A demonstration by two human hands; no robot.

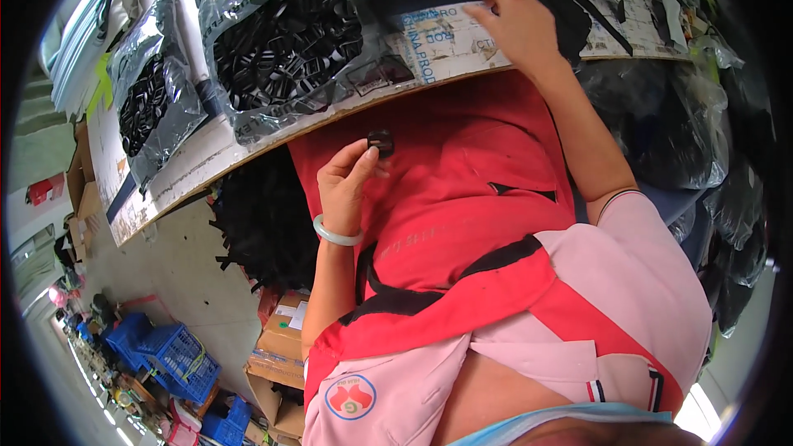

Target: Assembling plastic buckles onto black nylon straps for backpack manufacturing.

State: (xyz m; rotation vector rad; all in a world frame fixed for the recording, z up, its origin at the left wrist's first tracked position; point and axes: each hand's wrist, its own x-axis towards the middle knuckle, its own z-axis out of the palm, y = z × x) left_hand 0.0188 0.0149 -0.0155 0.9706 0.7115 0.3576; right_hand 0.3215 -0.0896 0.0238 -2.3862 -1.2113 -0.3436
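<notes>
Our left hand [344,177] pinches a small black buckle [381,142] between thumb and fingers. The buckle sits right at the fingertips, on the hand's right side, in front of our red apron [504,223] and just short of the table [458,43] edge. It is too small and partly covered for us to tell its long axis.

Our right hand [524,31] is well apart from it, farther forward and to the right, above the table's front part. Its fingers bend close to the black straps [570,0]; we cannot tell whether they grip one. The straps lie nearer the right hand, running roughly left to right, their loose ends fanning rightward.

Left of them, a big bag [273,122] and a smaller bag [183,74] hold black pieces.
</notes>
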